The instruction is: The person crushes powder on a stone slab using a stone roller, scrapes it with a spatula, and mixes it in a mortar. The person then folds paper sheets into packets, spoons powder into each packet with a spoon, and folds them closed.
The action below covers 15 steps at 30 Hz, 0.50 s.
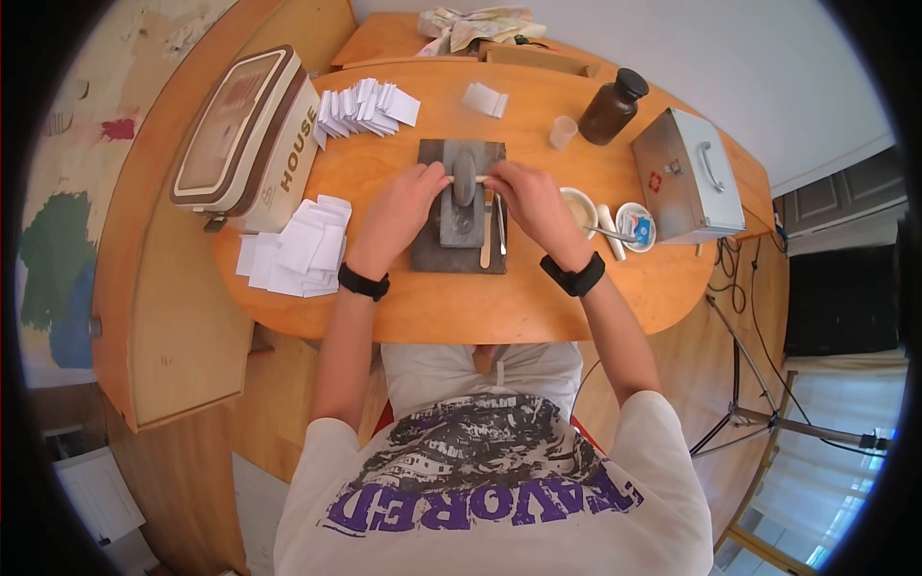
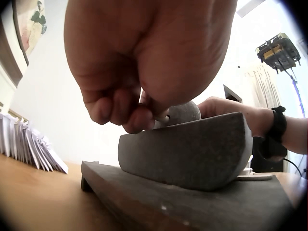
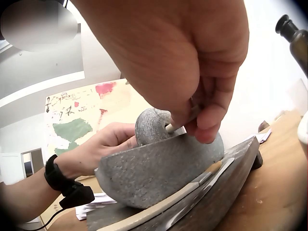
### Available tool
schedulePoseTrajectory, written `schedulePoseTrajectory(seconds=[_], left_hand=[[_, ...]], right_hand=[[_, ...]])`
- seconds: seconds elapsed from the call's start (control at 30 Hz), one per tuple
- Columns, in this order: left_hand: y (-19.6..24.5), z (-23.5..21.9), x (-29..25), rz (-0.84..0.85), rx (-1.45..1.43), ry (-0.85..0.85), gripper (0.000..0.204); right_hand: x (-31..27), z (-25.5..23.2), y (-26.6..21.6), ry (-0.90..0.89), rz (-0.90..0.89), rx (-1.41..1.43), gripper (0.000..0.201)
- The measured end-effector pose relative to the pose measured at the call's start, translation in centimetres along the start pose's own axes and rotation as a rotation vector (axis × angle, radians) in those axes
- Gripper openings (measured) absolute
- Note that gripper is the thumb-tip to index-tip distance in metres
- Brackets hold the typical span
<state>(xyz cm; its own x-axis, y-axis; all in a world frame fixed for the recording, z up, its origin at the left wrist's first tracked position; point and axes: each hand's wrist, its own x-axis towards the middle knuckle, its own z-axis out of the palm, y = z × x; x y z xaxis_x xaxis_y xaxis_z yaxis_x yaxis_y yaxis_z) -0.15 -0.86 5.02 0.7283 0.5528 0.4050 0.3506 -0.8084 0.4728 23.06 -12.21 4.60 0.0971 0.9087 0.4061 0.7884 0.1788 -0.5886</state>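
Note:
A grey stone grinding wheel [image 1: 465,178] stands upright in a boat-shaped stone trough [image 1: 463,233]. A light wooden axle [image 3: 170,128] runs through the wheel's middle. My left hand [image 1: 408,206] grips the axle's left end with curled fingers, while my right hand [image 1: 534,202] pinches its right end. Beneath the trough lies a dark board [image 1: 427,257]. On its right side, beside the trough, are a slim tool with a pale wooden handle [image 1: 486,245] and a thin metal tool [image 1: 501,230]. The trough's wall [image 2: 187,156] hides its inside in both wrist views.
Folded white papers [image 1: 298,252] lie left, with more standing in a row [image 1: 360,108] behind. A cream case [image 1: 254,144] stands far left. To the right are a white bowl [image 1: 588,200], white pestle [image 1: 610,233], small dish [image 1: 651,233], brown bottle [image 1: 611,110] and metal box [image 1: 691,178].

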Motion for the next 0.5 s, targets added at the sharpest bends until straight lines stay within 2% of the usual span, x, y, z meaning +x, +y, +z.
schedulePoseTrajectory(seconds=[0.13, 0.23, 0.3, 0.5], left_hand=[[-1.7, 0.4, 2.4, 0.024, -0.055, 0.024, 0.023], [-2.1, 0.4, 2.6, 0.057, -0.110, 0.052, 0.023], [-1.9, 0.3, 2.1, 0.063, -0.051, 0.011, 0.022], [1.8, -0.7, -2.1, -0.010, -0.038, -0.038, 0.020]], right_hand=[[1.7, -0.1, 0.6, 0.064, -0.017, -0.024, 0.014], [2.2, -0.4, 0.6, 0.024, -0.007, -0.013, 0.014], [1.7, -0.7, 0.3, 0.024, -0.022, -0.008, 0.014], [-2.6, -0.8, -1.6, -0.041, 0.023, 0.022, 0.016]])
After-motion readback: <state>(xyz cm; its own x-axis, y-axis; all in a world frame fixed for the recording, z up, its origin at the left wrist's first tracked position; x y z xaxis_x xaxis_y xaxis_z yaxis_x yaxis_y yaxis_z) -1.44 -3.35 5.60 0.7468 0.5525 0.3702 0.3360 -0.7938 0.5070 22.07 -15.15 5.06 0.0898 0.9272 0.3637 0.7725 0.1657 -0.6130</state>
